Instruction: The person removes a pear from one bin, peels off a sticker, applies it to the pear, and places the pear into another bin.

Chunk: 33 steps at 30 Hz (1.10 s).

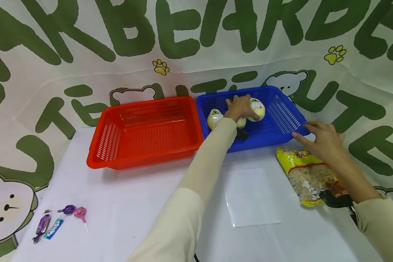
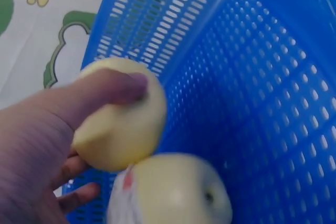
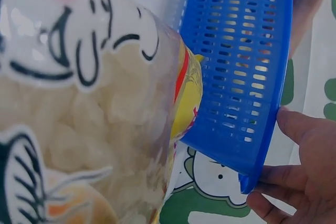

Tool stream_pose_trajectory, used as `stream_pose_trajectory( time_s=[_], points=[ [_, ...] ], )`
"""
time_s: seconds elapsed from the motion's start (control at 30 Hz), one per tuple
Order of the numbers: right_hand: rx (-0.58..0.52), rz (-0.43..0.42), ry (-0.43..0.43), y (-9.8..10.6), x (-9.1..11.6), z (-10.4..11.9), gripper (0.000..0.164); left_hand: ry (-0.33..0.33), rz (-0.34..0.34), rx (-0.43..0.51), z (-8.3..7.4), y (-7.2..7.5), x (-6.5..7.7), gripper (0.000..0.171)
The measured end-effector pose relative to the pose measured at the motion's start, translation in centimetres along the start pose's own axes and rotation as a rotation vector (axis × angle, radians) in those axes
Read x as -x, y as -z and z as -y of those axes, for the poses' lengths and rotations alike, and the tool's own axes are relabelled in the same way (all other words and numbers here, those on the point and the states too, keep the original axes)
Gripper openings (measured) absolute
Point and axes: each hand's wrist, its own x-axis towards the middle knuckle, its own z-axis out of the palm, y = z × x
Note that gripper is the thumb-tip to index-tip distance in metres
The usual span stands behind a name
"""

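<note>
A: What is the left hand (image 1: 240, 107) doing?

B: It reaches into the blue basket (image 1: 283, 118) and grips a pale yellow apple (image 1: 257, 109). In the left wrist view the thumb (image 2: 113, 88) lies curled over the top of that apple and the other fingers wrap it from below.

A: Anything close to that hand?

B: Just under its palm sits a second apple (image 1: 241, 122), touching the held one in the wrist view. Off to the thumb's far side, still in the blue basket, is a third apple (image 1: 214, 117) in a clear wrapper. A small dark object (image 1: 242, 135) lies beneath the wrist; I cannot tell what it is.

A: And the right hand (image 1: 324, 140)?

B: Its fingers are fairly straight and touch the near corner of the blue basket. The right wrist view shows fingertips (image 3: 286, 119) against the corner's rim, not curled round anything.

A: What lies beside it?

B: Directly below the palm, a yellow snack bag (image 1: 309, 176) rests on the bench (image 1: 144, 203), its top end just beside the basket wall.

A: What else is there?

B: Beyond the left forearm, a red basket (image 1: 144, 131) stands touching the blue one. Well away from both hands are some wrapped sweets (image 1: 60, 220), and between the forearms lies a clear sheet (image 1: 252, 196).
</note>
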Motion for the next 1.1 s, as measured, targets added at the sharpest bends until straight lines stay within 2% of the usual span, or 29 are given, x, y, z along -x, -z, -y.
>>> stream_pose_trajectory(
  time_s=[0.2,0.4,0.5,0.6,0.7,0.8,0.93,1.03,1.1],
  points=[
    [0.002,-0.014,0.007,-0.1,0.3,-0.1,0.077,0.034,0.028,0.019,0.3,-1.0,-0.1,0.085],
    [-0.006,0.01,0.04,-1.1,-0.4,0.6,0.08,0.063,0.063,-0.054,1.8,-1.6,0.5,0.085],
    [-0.016,0.012,0.059,-1.7,-0.8,0.9,0.079,0.053,0.104,-0.085,2.4,-1.0,0.7,0.097],
    [-0.018,0.001,0.07,-1.7,-1.3,0.7,0.079,0.01,0.097,-0.081,2.8,0.5,0.9,0.097],
    [-0.026,0.0,0.068,-1.3,-2.0,0.1,0.079,-0.058,0.026,0.012,3.6,2.6,1.6,0.079],
    [-0.034,-0.003,0.065,-0.7,-2.7,-0.7,0.079,-0.127,-0.079,0.189,5.1,4.8,3.7,0.057],
    [-0.026,-0.017,0.044,0.0,-3.9,-1.8,0.08,-0.199,-0.276,0.419,8.0,6.6,8.1,0.036],
    [-0.013,-0.018,0.026,0.2,-4.9,-2.3,0.08,-0.236,-0.448,0.484,10.5,6.9,11.8,0.027],
    [-0.006,-0.011,0.022,0.1,-5.5,-2.6,0.08,-0.241,-0.534,0.489,12.2,6.9,14.2,0.024]
  ],
)
